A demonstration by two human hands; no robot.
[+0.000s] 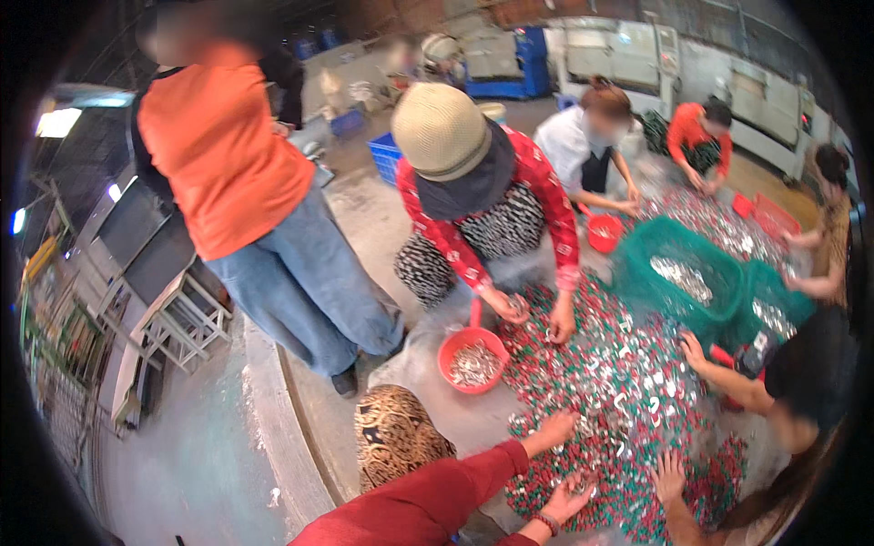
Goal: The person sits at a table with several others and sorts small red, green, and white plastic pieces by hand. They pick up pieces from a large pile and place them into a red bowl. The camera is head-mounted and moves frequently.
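A wide heap of small red and green bits mixed with shiny silvery pieces [628, 382] spreads over a clear sheet on the ground. My left hand [553, 429], in a dark red sleeve, reaches to the heap's near left part, its fingertips drawn together at the surface; what they pinch is too small to make out. Closer to me, my right hand [569, 499] is turned up, its fingers curled around a few small silvery pieces. A bracelet circles that wrist. Left of the heap stands a red long-handled plastic scoop [473, 361] filled with silvery pieces.
Across from me, a person in a knitted hat [446, 136] picks at the heap. Another person's hand [669, 478] rests on its right side. Green baskets [637, 264] stand beyond. Someone in an orange shirt [218, 155] stands left, near a concrete curb [282, 419].
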